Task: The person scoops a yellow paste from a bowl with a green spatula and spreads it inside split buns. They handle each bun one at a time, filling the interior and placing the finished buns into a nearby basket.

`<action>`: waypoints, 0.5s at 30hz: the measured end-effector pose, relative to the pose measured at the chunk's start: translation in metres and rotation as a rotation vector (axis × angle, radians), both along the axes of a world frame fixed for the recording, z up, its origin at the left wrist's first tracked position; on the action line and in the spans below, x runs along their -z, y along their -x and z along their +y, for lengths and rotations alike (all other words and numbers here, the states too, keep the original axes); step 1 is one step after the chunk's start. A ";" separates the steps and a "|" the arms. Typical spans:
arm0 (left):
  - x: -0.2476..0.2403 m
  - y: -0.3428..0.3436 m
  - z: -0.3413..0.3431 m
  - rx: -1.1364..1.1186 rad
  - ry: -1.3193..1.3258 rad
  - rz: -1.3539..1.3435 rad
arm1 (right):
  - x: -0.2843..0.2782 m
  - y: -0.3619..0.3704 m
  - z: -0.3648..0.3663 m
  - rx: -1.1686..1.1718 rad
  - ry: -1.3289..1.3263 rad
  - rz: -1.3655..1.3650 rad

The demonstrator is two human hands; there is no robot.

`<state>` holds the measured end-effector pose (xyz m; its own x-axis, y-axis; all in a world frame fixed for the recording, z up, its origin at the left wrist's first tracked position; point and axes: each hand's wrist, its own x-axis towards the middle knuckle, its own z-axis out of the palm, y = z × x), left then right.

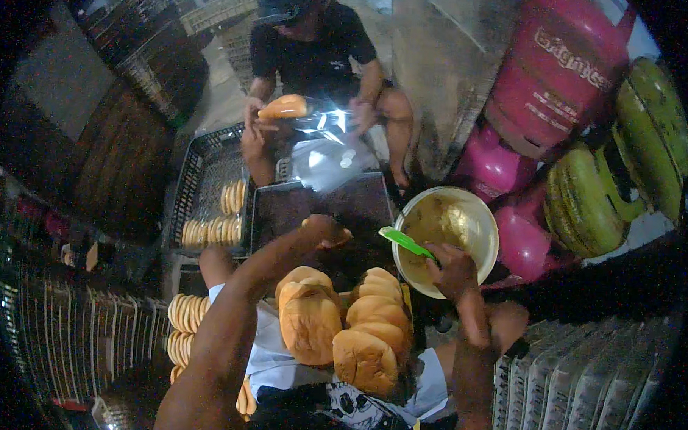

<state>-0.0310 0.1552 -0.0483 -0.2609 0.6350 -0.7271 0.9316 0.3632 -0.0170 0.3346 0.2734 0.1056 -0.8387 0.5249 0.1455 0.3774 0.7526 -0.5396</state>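
My left hand (326, 230) is closed over the dark tray (287, 209), gripping a piece of bread whose pale edge shows beside the fingers; the hand hides most of it. In my right hand (454, 272) is a green spatula (408, 241), its blade pointing left across the rim of a round white tub (490, 254). Yellowish cream coats the inside of the tub. Between my knees, close to my body, stand two rows of golden-brown bread loaves (310, 320), touching one another.
Opposite me a person (311, 62) holds a long bun (284, 107) and clear plastic (323, 157). A black crate (209, 165) at left holds several round buns (214, 231). More buns (189, 312) lie by my left leg. Pink gas cylinders (554, 67) and green ones (587, 197) stand right.
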 end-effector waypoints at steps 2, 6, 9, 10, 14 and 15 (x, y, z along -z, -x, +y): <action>-0.005 0.014 0.022 -0.058 -0.118 -0.056 | 0.001 -0.005 0.003 0.010 -0.071 0.018; -0.001 0.016 0.029 -0.371 -0.483 -0.129 | 0.008 -0.013 0.007 0.043 -0.173 0.016; -0.021 -0.010 -0.021 -0.184 -0.557 -0.047 | 0.018 -0.013 0.007 0.088 -0.194 0.056; -0.035 -0.023 -0.045 -0.162 -0.606 -0.064 | 0.019 -0.015 0.005 0.093 -0.234 0.102; -0.112 -0.087 -0.140 -0.066 -0.866 -0.196 | 0.001 -0.019 -0.008 0.204 -0.032 -0.094; -0.131 -0.101 -0.165 0.038 -1.030 -0.156 | -0.009 -0.024 -0.010 0.253 0.009 -0.178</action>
<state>0.0700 -0.0099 0.0822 -0.1778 0.9729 0.1478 0.9079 0.1043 0.4060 0.3584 0.2633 0.1151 -0.6931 0.7208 0.0023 0.6412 0.6180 -0.4548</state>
